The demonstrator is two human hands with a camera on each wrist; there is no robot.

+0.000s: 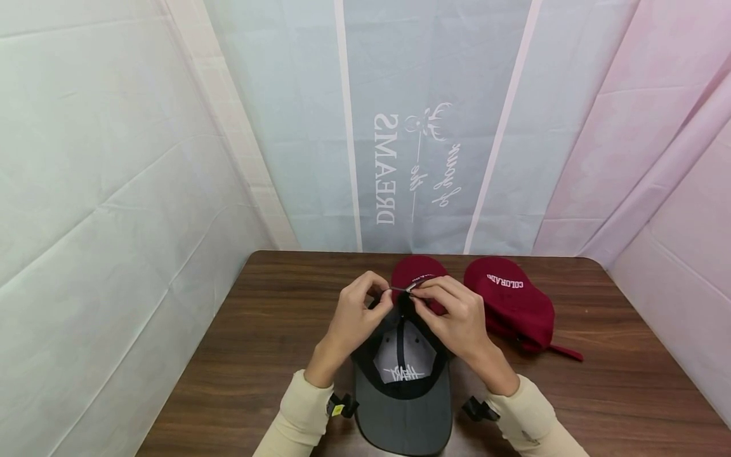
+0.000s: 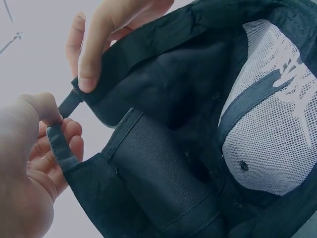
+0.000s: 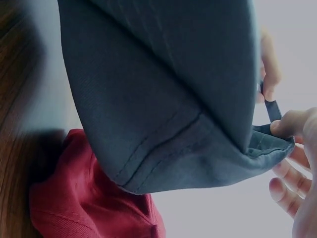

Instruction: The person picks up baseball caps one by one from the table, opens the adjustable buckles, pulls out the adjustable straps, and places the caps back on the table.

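Note:
A dark grey baseball cap [image 1: 402, 419] is turned inside up, its brim toward me and its back opening between my hands. White lettering shows through the pale lining [image 2: 277, 144] of the front panel. My left hand [image 1: 355, 314] pinches the cap's narrow back strap [image 2: 62, 146] between thumb and fingers. The right hand [image 1: 459, 317] holds the opposite edge, by the small closure [image 2: 77, 84] that the strap runs to. In the right wrist view, the cap's outer side [image 3: 163, 109] fills the middle and the strap [image 3: 273, 110] stretches between both hands.
A dark red cap [image 1: 412, 268] lies just beyond my hands, partly hidden by them. To the right lies another red cap [image 1: 516, 304] with white "COLORADO" lettering, its strap [image 1: 566, 352] trailing on the wooden table [image 1: 268, 355]. Printed cloth [image 1: 434, 76] hangs behind the table.

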